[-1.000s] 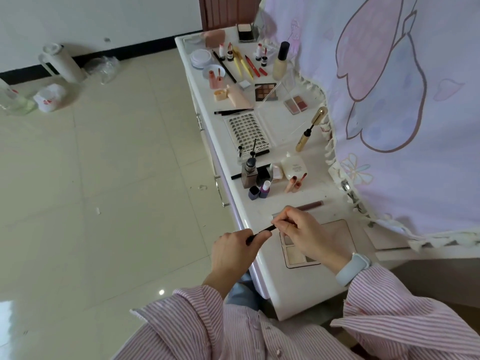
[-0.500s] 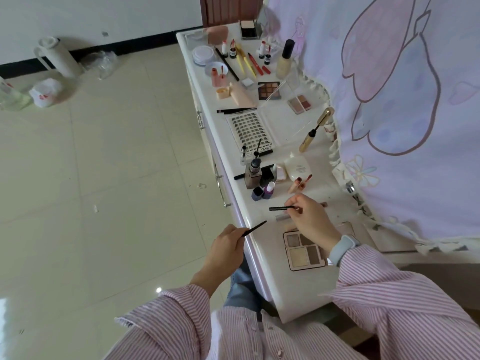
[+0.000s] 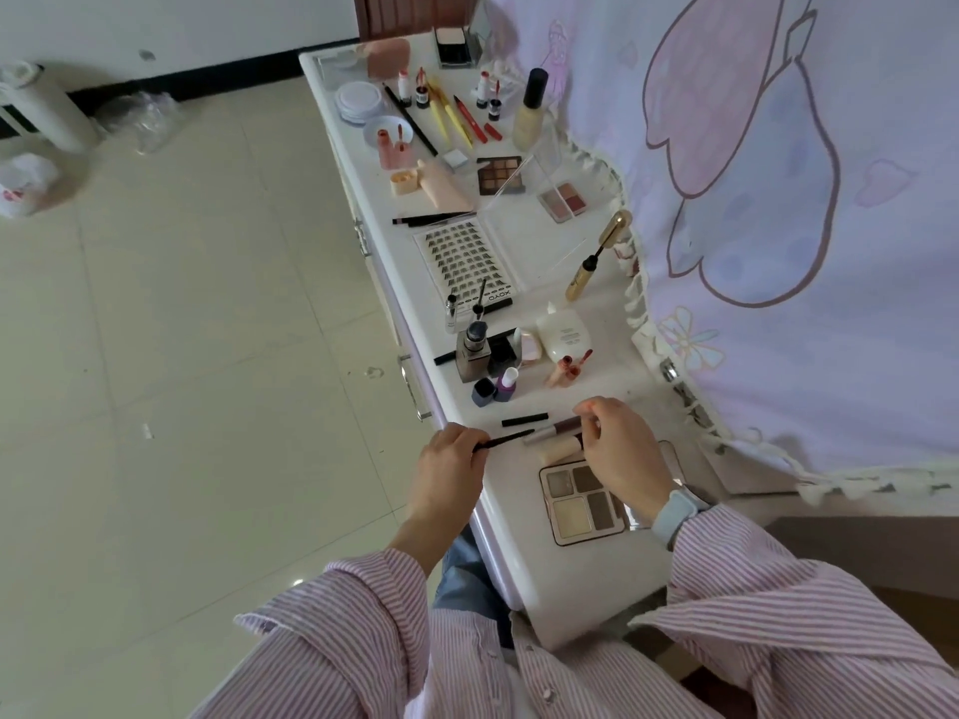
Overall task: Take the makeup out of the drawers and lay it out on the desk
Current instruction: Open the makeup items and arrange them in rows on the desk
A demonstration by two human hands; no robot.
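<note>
left hand (image 3: 450, 461) pinching black liner (image 3: 502, 440); right hand (image 3: 620, 448) over desk (image 3: 524, 542)

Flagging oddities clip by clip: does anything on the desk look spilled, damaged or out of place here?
Nothing looks spilled or broken. One oddity: the gold mascara tube lies open on the white desk, its gold-capped wand pulled out beside it. The left hand holds a thin black uncapped pencil; its black cap lies nearby.

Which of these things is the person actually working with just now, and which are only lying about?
In use: thin black pencil held in the left hand; right hand over the two tubes; black cap on the desk.

Lying about: lash tray, gold mascara, eyeshadow palette, plastic bag on the floor.
</note>
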